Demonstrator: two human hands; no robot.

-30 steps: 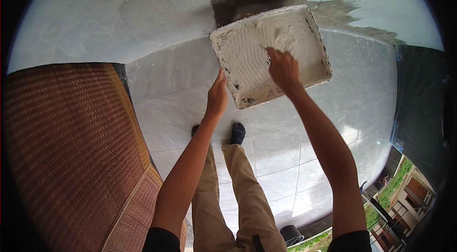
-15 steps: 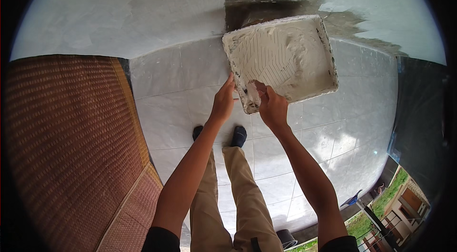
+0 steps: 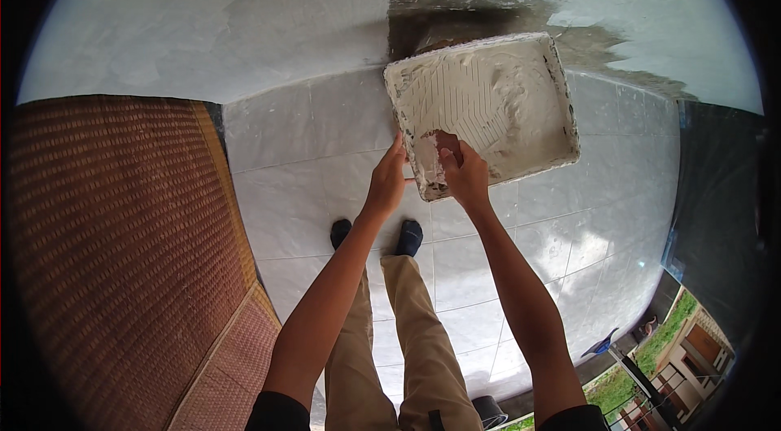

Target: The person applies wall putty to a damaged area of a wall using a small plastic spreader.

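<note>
A paint tray (image 3: 569,97) with a ribbed slope hangs at a slant in front of me, above the floor. Thick off-white paste (image 3: 521,97) coats its inside and is crusted along the rim. My left hand (image 3: 385,184) grips the tray's left wall, with some fingers hidden beneath it. In my right hand (image 3: 469,175) is a flat reddish-brown scraper (image 3: 444,140), pinched between thumb and fingers. Its blade lies over the tray's near left corner, where paste is smeared next to it.
Beyond the tray a corner joins two pale, patchily coated walls (image 3: 301,8), with a dark bare patch (image 3: 455,20) low on the right one. Grey tiles (image 3: 488,248) cover the floor. A woven brown mat (image 3: 122,244) rises at left; a dark panel (image 3: 716,195) stands at right.
The tray has come slightly nearer to me. My right hand has turned a little, and more of the scraper's reddish-brown blade shows at the near left corner. My left hand keeps its grip.
</note>
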